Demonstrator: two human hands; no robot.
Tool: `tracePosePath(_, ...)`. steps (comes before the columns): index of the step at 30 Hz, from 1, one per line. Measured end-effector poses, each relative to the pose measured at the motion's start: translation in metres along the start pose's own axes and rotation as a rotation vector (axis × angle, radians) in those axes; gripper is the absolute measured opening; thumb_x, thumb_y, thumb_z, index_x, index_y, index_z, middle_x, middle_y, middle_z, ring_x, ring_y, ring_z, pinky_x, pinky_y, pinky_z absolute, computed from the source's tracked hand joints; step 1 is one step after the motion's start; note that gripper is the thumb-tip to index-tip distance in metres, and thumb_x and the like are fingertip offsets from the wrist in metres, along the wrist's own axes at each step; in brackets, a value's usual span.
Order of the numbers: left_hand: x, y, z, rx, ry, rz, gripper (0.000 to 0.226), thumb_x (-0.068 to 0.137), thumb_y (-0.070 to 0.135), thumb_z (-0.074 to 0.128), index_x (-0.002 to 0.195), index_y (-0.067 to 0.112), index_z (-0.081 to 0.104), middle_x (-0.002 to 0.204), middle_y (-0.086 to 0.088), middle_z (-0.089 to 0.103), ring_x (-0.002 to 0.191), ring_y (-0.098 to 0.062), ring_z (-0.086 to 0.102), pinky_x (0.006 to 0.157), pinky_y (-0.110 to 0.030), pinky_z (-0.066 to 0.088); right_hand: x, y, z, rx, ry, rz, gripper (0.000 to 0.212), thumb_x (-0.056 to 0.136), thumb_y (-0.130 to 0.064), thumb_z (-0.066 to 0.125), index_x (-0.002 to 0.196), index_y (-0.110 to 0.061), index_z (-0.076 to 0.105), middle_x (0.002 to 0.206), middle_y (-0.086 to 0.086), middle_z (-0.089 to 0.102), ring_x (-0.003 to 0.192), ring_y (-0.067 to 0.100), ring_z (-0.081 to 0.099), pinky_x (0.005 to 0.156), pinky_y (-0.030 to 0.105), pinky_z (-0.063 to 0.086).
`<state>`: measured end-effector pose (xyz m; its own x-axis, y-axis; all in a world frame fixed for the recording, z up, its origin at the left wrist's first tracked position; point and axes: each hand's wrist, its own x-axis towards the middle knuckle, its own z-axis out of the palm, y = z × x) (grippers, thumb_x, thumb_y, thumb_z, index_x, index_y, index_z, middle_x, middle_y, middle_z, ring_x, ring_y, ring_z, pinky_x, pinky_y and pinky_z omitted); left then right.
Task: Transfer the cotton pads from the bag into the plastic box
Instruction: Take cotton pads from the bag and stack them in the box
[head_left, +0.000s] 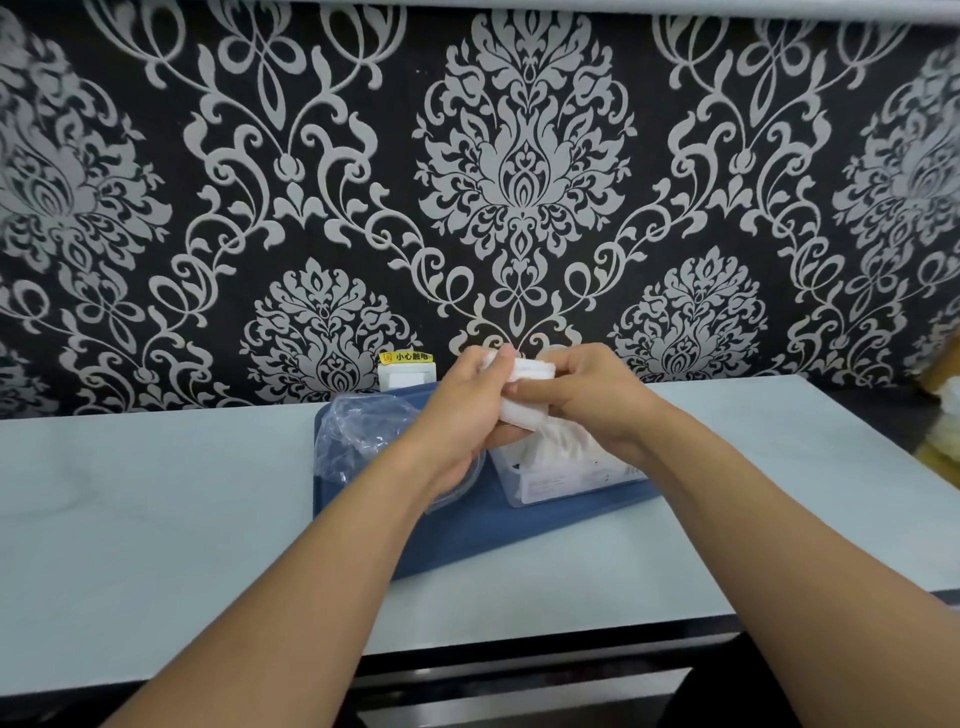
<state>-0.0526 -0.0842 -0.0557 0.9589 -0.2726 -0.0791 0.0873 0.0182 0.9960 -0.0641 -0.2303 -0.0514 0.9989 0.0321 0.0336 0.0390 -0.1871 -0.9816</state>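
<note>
A stack of white cotton pads (525, 395) is held up in the air between both hands, above a blue tray (498, 540). My left hand (462, 410) grips the stack's left side, thumb on top. My right hand (587, 400) grips its right side with curled fingers. Below the hands lies the clear bag (566, 467) with more white pads inside, on the tray's right half. A clear plastic box (457, 488) sits under my left wrist, mostly hidden. A crumpled clear plastic piece (358, 436) lies on the tray's left.
The tray rests on a pale blue counter (156, 509) against a black and silver patterned wall. A white wall socket (405, 375) with a yellow label is behind the tray. Yellowish and white items (943, 415) sit at the far right edge.
</note>
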Motion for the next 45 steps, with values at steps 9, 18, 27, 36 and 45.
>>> tracePosePath(9, 0.008, -0.005, -0.033, 0.648, 0.193, 0.328, 0.015, 0.088, 0.013, 0.061, 0.100, 0.022, 0.063, 0.094, 0.009, 0.066, 0.079, -0.016, 0.062, 0.069, -0.032, 0.051, 0.001, -0.015, -0.018, 0.422, -0.131, 0.469, 0.025, 0.086, -0.008, 0.053, 0.110, -0.008, 0.056, 0.122, 0.027, 0.067, 0.098, 0.040, 0.071, 0.056, 0.027, 0.053)
tracePosePath(18, 0.013, -0.017, -0.026, 0.612, -0.117, 0.055, 0.031, 0.091, 0.001, 0.055, 0.116, 0.020, 0.052, 0.115, -0.002, 0.059, 0.052, -0.016, 0.059, 0.037, -0.019, 0.037, 0.013, -0.015, 0.007, -0.430, -0.151, 0.504, 0.006, 0.087, -0.018, 0.056, 0.088, -0.013, 0.056, 0.050, 0.001, 0.059, 0.032, 0.009, 0.043, 0.035, 0.013, 0.019)
tracePosePath(27, 0.017, -0.034, -0.020, 1.002, -0.146, 0.261, 0.036, 0.096, 0.025, 0.053, 0.132, 0.023, 0.048, 0.113, 0.007, 0.063, 0.071, -0.006, 0.053, 0.075, -0.033, 0.046, 0.016, -0.008, 0.014, -0.915, -0.108, 0.402, 0.028, 0.083, -0.020, 0.073, 0.072, -0.010, 0.049, 0.036, -0.001, 0.043, 0.027, 0.013, 0.035, 0.037, 0.013, 0.028)
tracePosePath(36, 0.023, -0.041, -0.015, 0.923, -0.062, 0.279, 0.024, 0.097, 0.015, 0.055, 0.121, 0.022, 0.053, 0.098, 0.006, 0.062, 0.075, -0.008, 0.054, 0.068, -0.024, 0.044, 0.016, 0.000, 0.021, -1.048, -0.082, 0.373, 0.033, 0.074, -0.031, 0.080, 0.074, -0.012, 0.053, 0.061, 0.000, 0.059, 0.054, 0.013, 0.056, 0.055, 0.023, 0.045)
tracePosePath(45, 0.031, -0.038, -0.018, 0.839, 0.003, 0.200, 0.033, 0.083, 0.001, 0.062, 0.109, 0.021, 0.059, 0.096, 0.005, 0.065, 0.083, -0.014, 0.059, 0.076, -0.035, 0.053, 0.010, -0.008, 0.032, -1.154, -0.258, 0.344, 0.024, 0.097, -0.020, 0.048, 0.074, -0.013, 0.045, 0.070, 0.003, 0.053, 0.057, 0.016, 0.051, 0.056, 0.025, 0.042)
